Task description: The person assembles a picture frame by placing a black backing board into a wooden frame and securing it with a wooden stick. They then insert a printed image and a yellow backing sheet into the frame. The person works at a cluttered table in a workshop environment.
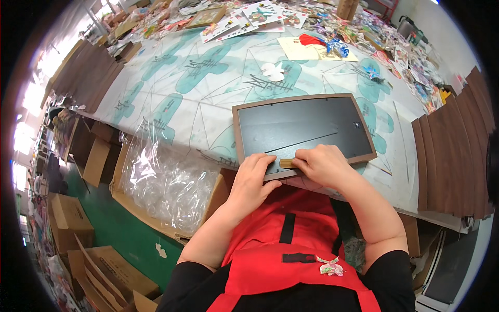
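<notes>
At far left, stacked cardboard boxes (67, 221) on the green floor, then an open carton stuffed with clear plastic wrap (166, 182) just beside the table edge. Left hand (252, 179) at the near rail of a brown picture frame (304, 132) lying face down, black backing up, on the patterned table cover (182, 88), fingers together and curled over the edge. Right hand (322, 164) just beside, fingertips pinched on a small brown tab (286, 163) at the frame's lower edge; farther right, dark wooden boards (452, 156) in a fanned row.
</notes>
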A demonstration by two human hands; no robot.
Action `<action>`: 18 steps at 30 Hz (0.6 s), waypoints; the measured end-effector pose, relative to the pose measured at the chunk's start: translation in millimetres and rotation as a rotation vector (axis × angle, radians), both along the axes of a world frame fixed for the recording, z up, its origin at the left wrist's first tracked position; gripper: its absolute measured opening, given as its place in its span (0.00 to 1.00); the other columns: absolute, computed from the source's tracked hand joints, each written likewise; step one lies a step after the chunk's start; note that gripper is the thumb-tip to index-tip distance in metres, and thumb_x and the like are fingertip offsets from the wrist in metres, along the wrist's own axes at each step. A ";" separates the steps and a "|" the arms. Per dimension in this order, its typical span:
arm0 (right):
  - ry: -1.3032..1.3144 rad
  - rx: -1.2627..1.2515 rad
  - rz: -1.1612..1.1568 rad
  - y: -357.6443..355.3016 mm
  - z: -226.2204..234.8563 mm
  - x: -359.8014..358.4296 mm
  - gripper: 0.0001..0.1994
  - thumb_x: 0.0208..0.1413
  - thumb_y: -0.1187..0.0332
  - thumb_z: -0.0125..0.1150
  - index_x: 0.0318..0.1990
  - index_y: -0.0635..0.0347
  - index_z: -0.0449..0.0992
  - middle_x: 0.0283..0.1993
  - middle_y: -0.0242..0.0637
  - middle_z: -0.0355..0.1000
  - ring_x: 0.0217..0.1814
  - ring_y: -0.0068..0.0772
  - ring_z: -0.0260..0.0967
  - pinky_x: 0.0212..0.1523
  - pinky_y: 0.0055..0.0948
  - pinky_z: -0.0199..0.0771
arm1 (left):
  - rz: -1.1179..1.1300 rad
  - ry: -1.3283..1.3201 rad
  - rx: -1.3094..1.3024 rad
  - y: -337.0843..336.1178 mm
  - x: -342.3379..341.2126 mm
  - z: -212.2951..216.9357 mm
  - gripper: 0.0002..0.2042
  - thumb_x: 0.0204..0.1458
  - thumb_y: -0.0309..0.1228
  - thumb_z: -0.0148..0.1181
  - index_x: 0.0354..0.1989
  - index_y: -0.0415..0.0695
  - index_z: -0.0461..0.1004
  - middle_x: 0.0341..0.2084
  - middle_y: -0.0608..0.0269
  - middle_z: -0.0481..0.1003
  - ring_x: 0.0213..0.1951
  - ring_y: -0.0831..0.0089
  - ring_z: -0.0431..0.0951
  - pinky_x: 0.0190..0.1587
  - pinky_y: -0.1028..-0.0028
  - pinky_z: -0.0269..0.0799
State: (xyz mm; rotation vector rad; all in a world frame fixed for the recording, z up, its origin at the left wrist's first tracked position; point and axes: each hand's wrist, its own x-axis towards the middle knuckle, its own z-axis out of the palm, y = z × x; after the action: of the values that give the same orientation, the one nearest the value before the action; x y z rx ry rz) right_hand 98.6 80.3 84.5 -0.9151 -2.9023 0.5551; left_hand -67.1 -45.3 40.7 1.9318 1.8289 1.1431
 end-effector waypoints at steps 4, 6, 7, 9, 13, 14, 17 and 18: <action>-0.045 0.022 0.015 1.9 -2.4 -6.3 0.13 0.54 0.57 0.50 0.27 0.55 0.74 0.21 0.44 0.71 0.26 0.50 0.70 0.27 0.45 0.68 | 0.003 -0.005 0.018 1.7 -0.4 -3.3 0.24 0.36 0.24 0.66 0.45 0.36 0.68 0.41 0.51 0.68 0.45 0.54 0.68 0.47 0.65 0.65; -0.058 0.042 0.033 2.2 -4.0 -8.6 0.13 0.54 0.57 0.50 0.27 0.54 0.74 0.21 0.43 0.71 0.26 0.49 0.70 0.27 0.45 0.68 | 0.003 -0.004 0.029 1.8 -0.2 -4.6 0.23 0.36 0.24 0.66 0.44 0.36 0.68 0.40 0.51 0.69 0.44 0.54 0.68 0.46 0.64 0.65; -0.062 0.059 0.050 2.4 -5.1 -9.5 0.13 0.54 0.56 0.50 0.27 0.54 0.74 0.21 0.42 0.71 0.25 0.49 0.70 0.27 0.44 0.68 | 0.002 -0.001 0.035 1.9 -0.2 -5.1 0.22 0.36 0.24 0.65 0.44 0.36 0.68 0.40 0.51 0.69 0.44 0.54 0.68 0.46 0.64 0.65; -0.064 0.078 0.089 2.9 -6.0 -11.2 0.13 0.54 0.56 0.51 0.27 0.54 0.74 0.20 0.42 0.71 0.25 0.49 0.70 0.26 0.44 0.68 | 0.000 0.005 0.035 2.1 0.4 -5.2 0.22 0.37 0.23 0.65 0.44 0.36 0.68 0.40 0.51 0.69 0.44 0.54 0.68 0.46 0.64 0.65; -0.029 0.071 0.200 7.8 -5.6 -13.7 0.13 0.54 0.57 0.52 0.26 0.54 0.73 0.19 0.43 0.70 0.24 0.49 0.69 0.25 0.44 0.68 | -0.012 0.016 0.030 3.0 1.2 -6.2 0.22 0.37 0.24 0.64 0.44 0.36 0.68 0.39 0.51 0.69 0.43 0.54 0.68 0.46 0.64 0.65; -0.013 0.066 0.234 11.0 -5.9 -14.3 0.13 0.53 0.57 0.52 0.25 0.55 0.73 0.19 0.43 0.69 0.23 0.49 0.69 0.25 0.45 0.67 | -0.015 0.021 0.033 3.2 1.2 -6.6 0.22 0.37 0.24 0.64 0.44 0.36 0.68 0.40 0.50 0.69 0.43 0.53 0.68 0.46 0.64 0.65; -0.039 0.029 0.281 20.1 -6.3 -18.1 0.13 0.53 0.57 0.53 0.24 0.55 0.72 0.18 0.44 0.68 0.23 0.50 0.68 0.25 0.44 0.67 | -0.020 0.021 0.024 3.7 1.4 -4.5 0.23 0.37 0.24 0.64 0.45 0.36 0.68 0.40 0.50 0.68 0.44 0.53 0.68 0.46 0.64 0.64; -0.001 0.052 0.275 19.4 -8.8 -17.2 0.12 0.53 0.58 0.54 0.24 0.54 0.72 0.17 0.43 0.67 0.21 0.49 0.67 0.24 0.44 0.66 | -0.023 0.011 0.019 3.8 1.4 -3.0 0.23 0.37 0.24 0.64 0.46 0.36 0.68 0.40 0.50 0.68 0.44 0.54 0.68 0.47 0.64 0.64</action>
State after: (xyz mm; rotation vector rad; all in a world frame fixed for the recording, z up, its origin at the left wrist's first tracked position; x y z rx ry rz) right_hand 81.5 99.7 75.7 -0.5123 -3.0477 0.4901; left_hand -65.7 -41.5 37.7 1.9681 1.8027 1.1498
